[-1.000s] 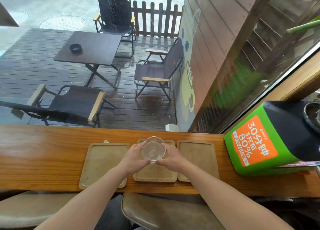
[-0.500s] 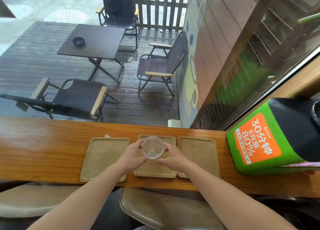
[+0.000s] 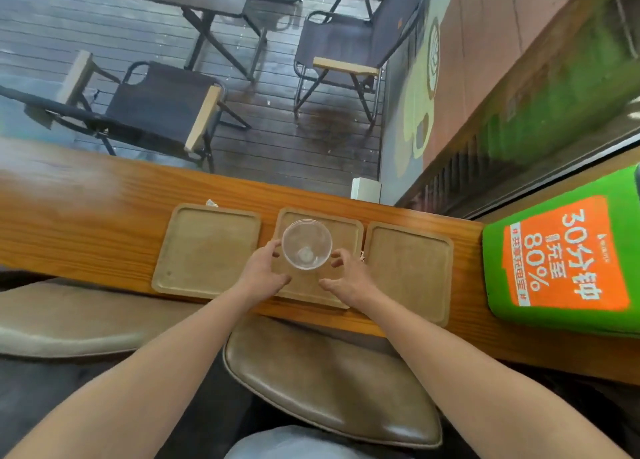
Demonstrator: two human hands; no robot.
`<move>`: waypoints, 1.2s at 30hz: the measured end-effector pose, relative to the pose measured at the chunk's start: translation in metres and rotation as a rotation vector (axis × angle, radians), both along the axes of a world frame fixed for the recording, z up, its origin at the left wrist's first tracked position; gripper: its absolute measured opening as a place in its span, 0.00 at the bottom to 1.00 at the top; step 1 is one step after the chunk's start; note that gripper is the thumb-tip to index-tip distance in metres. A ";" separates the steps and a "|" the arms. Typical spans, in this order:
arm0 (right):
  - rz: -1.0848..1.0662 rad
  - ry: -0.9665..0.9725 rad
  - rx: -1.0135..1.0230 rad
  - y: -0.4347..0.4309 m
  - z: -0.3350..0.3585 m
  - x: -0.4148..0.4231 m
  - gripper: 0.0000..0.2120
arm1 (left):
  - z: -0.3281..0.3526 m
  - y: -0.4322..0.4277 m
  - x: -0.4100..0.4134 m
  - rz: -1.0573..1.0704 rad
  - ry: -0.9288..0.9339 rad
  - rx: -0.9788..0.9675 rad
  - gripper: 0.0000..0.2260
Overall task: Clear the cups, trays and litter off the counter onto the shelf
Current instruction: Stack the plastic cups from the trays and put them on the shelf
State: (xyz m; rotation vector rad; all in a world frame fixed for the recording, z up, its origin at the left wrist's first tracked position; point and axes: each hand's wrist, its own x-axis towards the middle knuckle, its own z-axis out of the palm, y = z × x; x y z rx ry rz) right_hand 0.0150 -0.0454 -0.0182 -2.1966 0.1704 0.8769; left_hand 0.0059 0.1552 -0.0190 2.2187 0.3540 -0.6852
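A clear plastic cup point(image 3: 306, 244) stands upright on the middle of three wooden trays point(image 3: 346, 228) on the wooden counter point(image 3: 86, 216). My left hand point(image 3: 263, 273) is just left of the cup, its fingertips at the cup's side. On the other side my right hand point(image 3: 349, 278) has its fingers spread, a small gap from the cup. Neither hand grips it. The left tray point(image 3: 207, 247) and the right tray point(image 3: 408, 268) are bare. A small white scrap of litter point(image 3: 211, 202) lies behind the left tray.
A green and orange box point(image 3: 561, 261) stands on the counter at the right. A small white box point(image 3: 365, 188) sits at the window edge. Two padded stools point(image 3: 332, 382) point(image 3: 69, 320) stand below the counter. Through the window are outdoor chairs and a table.
The cup, held between both hands before, now rests on the middle tray and my fingers have loosened off it. The view has tilted downward.
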 end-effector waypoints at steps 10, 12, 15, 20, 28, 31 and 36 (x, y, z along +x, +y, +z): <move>-0.061 -0.087 0.148 0.012 0.004 0.016 0.34 | 0.015 -0.016 0.012 0.172 -0.028 -0.205 0.29; -0.071 -0.082 0.164 0.012 0.018 0.016 0.34 | 0.027 -0.018 0.012 0.151 -0.037 -0.213 0.29; -0.120 -0.075 0.177 0.004 0.046 0.013 0.34 | 0.050 -0.021 0.016 0.081 -0.085 -0.216 0.27; -0.266 -0.181 0.167 -0.015 0.086 0.001 0.28 | 0.084 -0.030 0.032 -0.123 -0.139 -0.320 0.17; -0.619 -0.373 0.140 -0.032 0.135 -0.079 0.25 | 0.123 -0.065 0.016 -0.461 -0.178 -0.546 0.24; -0.762 -0.428 0.099 -0.044 0.149 -0.127 0.25 | 0.132 -0.090 -0.014 -0.587 -0.190 -0.620 0.27; -0.948 -0.479 0.034 -0.071 0.170 -0.204 0.26 | 0.151 -0.139 -0.070 -0.749 -0.189 -0.667 0.26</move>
